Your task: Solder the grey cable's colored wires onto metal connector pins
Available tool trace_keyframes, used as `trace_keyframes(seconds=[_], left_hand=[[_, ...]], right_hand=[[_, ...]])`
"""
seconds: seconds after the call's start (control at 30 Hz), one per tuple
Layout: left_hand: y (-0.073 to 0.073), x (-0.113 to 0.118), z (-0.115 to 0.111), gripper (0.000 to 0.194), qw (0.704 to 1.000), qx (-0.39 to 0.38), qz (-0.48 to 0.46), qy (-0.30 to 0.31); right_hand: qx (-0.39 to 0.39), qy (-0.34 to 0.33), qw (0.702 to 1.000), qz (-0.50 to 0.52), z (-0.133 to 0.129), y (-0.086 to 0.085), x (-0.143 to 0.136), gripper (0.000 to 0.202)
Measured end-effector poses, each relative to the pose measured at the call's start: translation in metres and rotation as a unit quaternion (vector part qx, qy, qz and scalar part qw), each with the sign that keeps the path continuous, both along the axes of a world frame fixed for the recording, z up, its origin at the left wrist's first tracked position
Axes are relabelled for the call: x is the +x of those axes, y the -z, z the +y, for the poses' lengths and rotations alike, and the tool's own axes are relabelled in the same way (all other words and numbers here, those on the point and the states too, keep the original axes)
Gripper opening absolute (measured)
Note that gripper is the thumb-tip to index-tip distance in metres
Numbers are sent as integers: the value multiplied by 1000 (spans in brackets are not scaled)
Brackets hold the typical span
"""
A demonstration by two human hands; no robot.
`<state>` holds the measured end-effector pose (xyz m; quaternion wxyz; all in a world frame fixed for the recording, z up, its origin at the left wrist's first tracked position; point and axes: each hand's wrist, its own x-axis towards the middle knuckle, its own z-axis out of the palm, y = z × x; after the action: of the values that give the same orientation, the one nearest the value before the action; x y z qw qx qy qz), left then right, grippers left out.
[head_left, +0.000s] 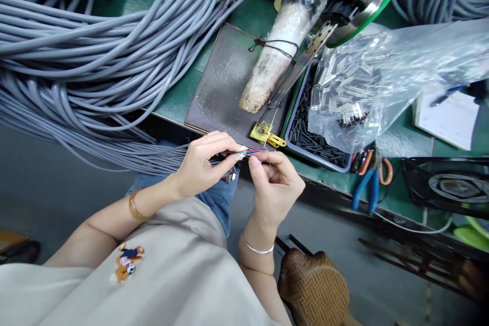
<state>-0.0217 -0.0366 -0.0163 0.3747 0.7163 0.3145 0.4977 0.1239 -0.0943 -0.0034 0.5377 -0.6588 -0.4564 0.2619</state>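
My left hand [208, 163] pinches a grey cable near its stripped end. Red, blue and other coloured wires [255, 152] fan out from that end toward the right. My right hand [275, 178] has thumb and forefinger closed on the tips of these wires. Just beyond the fingers lies a yellow snip cutter [275, 139] with a yellow wrapper, on a dark metal plate [217, 81]. A thin strand, maybe solder wire, hangs down close to my right fingers. Dark connectors [230, 175] show below my left hand over my lap; their detail is hard to make out.
Bundles of grey cable [114, 46] cover the bench's left side. A wrapped white roll [267, 56] leans over the plate. Right of it stand a tray [344, 163] of black tubes, a plastic bag [351, 81] of metal connectors, blue-handled pliers [364, 188] and a fan [454, 186].
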Motion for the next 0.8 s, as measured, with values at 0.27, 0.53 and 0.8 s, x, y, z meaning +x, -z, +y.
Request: trace_keyframes(seconds=[0.27, 0.53, 0.8], left_hand=[[-3, -1, -1, 13, 999, -21, 29, 26], [-8, -3, 0, 12, 997, -37, 44, 41], [-4, 0, -1, 13, 998, 12, 67, -16]], right_hand=[[9, 0, 999, -34, 2, 0, 1, 16], [159, -119, 921, -336, 3, -4, 23, 17], [85, -114, 934, -329, -1, -6, 31, 10]])
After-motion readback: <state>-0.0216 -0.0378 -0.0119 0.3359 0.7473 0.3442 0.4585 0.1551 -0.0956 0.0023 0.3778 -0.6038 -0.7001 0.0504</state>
